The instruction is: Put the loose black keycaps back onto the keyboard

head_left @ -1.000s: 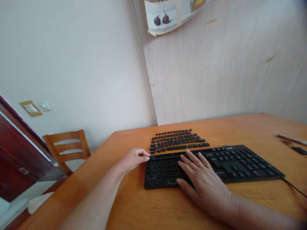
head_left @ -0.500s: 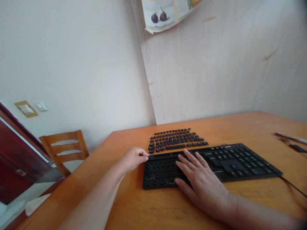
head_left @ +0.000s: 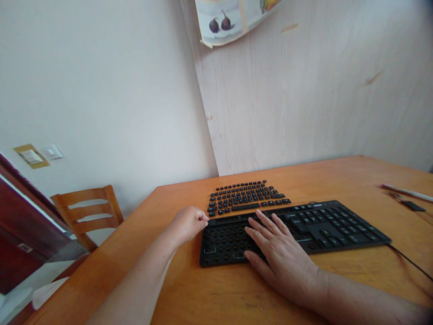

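Observation:
A black keyboard (head_left: 333, 228) lies on the wooden table. Its left part has bare key sockets (head_left: 223, 237), while keycaps sit on its right part. At the far left corner of the keyboard is my left hand (head_left: 187, 223), thumb and fingertips pinched together. Whatever may be between those fingertips is hidden. My right hand (head_left: 280, 253) lies flat over the middle of the keyboard, fingers spread and holding nothing. Just behind the keyboard, loose black keycaps (head_left: 245, 196) are laid out in rows, with a long space bar (head_left: 245, 207) in the nearest row.
The wooden table (head_left: 216, 298) reaches back to a pale panel. On the right lie a pen-like stick (head_left: 406, 192) and a small dark object (head_left: 412, 206). A cable (head_left: 411, 261) runs from the keyboard's right side. A wooden chair (head_left: 89, 210) stands at the left.
The whole view has shifted slightly to the right, so things appear a little further left. My left fingers look more tightly closed at the corner. My right hand stays on the keyboard.

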The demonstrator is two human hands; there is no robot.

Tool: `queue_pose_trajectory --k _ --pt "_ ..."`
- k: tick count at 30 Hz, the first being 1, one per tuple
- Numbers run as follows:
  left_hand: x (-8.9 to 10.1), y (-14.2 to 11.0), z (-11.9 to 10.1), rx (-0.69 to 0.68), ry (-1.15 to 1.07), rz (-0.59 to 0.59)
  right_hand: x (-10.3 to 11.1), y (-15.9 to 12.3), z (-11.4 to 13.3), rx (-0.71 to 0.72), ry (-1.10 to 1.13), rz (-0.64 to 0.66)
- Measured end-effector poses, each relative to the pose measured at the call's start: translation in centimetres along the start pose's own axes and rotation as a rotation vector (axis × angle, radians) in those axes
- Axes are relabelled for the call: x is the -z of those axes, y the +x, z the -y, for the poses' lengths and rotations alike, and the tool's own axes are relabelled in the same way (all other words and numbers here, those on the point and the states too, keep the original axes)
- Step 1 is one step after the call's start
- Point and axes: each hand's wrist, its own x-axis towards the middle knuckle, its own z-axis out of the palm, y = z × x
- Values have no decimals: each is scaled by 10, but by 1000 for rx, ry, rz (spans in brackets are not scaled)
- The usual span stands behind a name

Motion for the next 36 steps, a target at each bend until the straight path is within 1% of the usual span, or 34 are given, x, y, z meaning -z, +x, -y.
queue_pose_trajectory --k 7,11,18,27,36 --pt "1 -1 -6 -13 32 -1 1 0 1 11 2 -24" --pt "0 -2 -4 -3 3 -6 0 0 0 7 5 -12" --pt "-6 -4 8 91 -175 -16 1 0 0 -3 9 26" --pt "-14 -2 5 212 -352 -106 -1 0 -1 -3 25 11" --pt "-17 0 4 267 -426 -109 1 0 0 -4 27 16"
